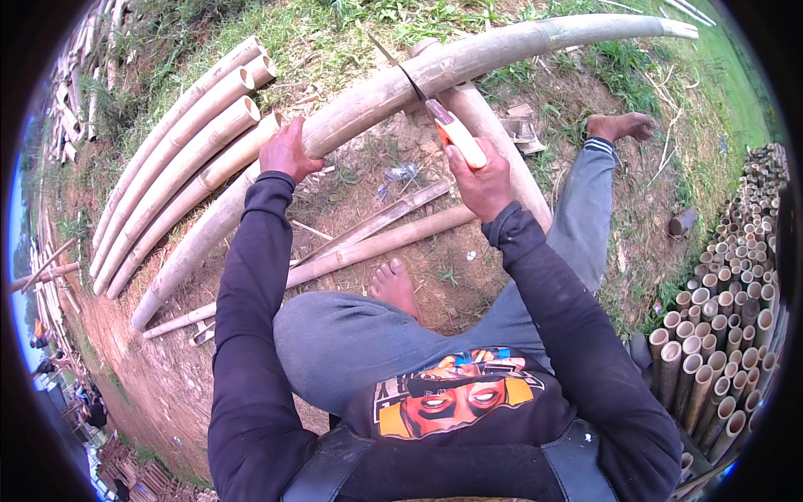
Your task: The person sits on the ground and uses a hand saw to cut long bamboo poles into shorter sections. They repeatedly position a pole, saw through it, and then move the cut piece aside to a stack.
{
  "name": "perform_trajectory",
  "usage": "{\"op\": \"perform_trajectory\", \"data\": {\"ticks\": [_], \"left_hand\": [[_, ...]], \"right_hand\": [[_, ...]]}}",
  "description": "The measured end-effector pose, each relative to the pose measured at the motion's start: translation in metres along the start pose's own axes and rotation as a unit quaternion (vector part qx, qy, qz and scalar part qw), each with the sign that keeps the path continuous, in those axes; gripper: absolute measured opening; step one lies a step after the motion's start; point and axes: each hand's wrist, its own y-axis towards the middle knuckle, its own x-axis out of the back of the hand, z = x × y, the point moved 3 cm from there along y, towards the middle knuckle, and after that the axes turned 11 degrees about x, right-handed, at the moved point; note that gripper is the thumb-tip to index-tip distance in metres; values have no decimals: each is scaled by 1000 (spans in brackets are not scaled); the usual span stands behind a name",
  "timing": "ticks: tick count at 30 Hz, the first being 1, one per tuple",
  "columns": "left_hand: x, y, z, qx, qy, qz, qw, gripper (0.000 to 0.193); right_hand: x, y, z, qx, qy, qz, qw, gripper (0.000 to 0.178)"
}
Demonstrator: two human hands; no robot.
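Observation:
A long, thick bamboo pole [368, 105] lies slantwise in front of me, from the lower left to the upper right. My left hand [286, 152] is closed over it left of the middle, thumb toward the right. In my right hand [483, 177] is the white and orange handle of a handsaw [462, 140]. Its dark blade [408, 77] lies across the upper side of the pole, tip pointing away from me. A second bamboo piece [502, 151] passes under the pole near the blade. Any cut under the blade is too small to make out.
Several cut bamboo lengths [180, 171] lie side by side at the left. Thinner bamboo [376, 245] and a split piece [389, 216] rest near my bare foot [395, 287]. A big stack of bamboo pieces [711, 343] stands at the right. Crumpled plastic [401, 172] lies on the dirt.

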Motion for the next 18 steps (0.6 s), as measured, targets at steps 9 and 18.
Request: {"op": "perform_trajectory", "data": {"ticks": [9,18], "left_hand": [[-10,0,3,6,-39,3,999,99],[-3,-3,2,-14,-34,-18,999,100]], "right_hand": [[31,-33,24,-34,-16,12,999,15],[62,-78,27,-39,-3,-10,999,16]]}}
